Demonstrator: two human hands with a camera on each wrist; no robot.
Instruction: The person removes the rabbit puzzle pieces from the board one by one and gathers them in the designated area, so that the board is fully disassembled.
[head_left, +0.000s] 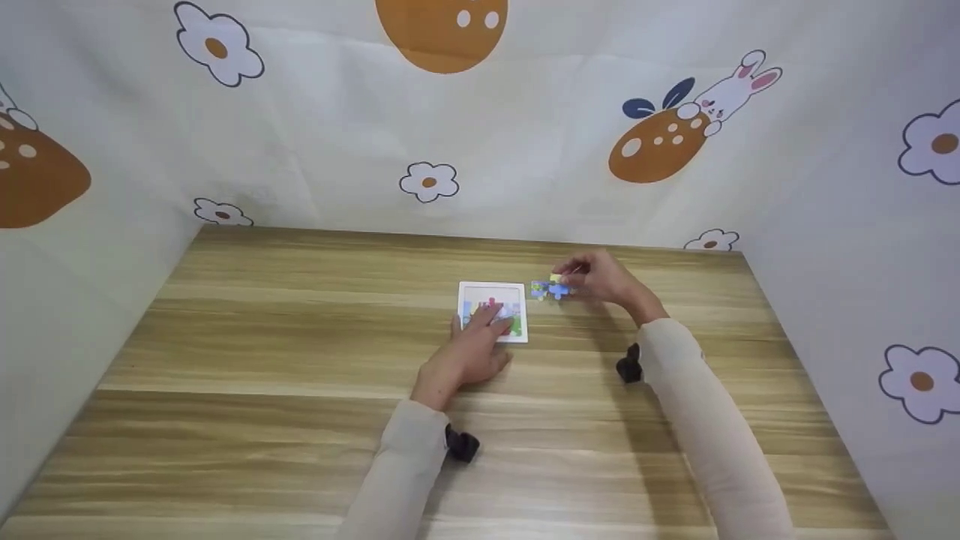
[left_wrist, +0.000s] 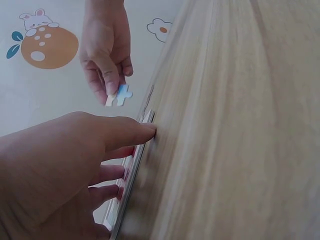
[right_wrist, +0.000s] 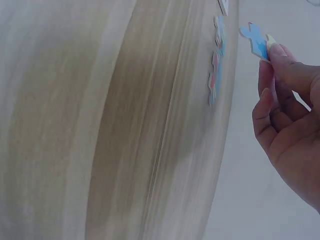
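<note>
Between thumb and fingers my right hand (head_left: 602, 278) pinches a blue and pale yellow jigsaw piece (right_wrist: 256, 41), raised off the table. Other loose jigsaw pieces (right_wrist: 217, 62) lie on the wood below it, just right of the puzzle frame. My left hand (head_left: 471, 351) rests on the white-rimmed puzzle frame (head_left: 491, 285), its fingers spread over the lower part and the thumb at the near edge. Colourful pieces fill the lower part of the frame, partly hidden by those fingers; the upper part shows a bare pale base.
The wood-grain table (head_left: 262, 337) reaches back to a pale cloth (head_left: 322, 135) printed with flowers, rabbits and orange shapes, which also hangs at both sides. A black strap mount (head_left: 462, 444) sits at the left wrist, and another black mount (head_left: 630, 364) at the right.
</note>
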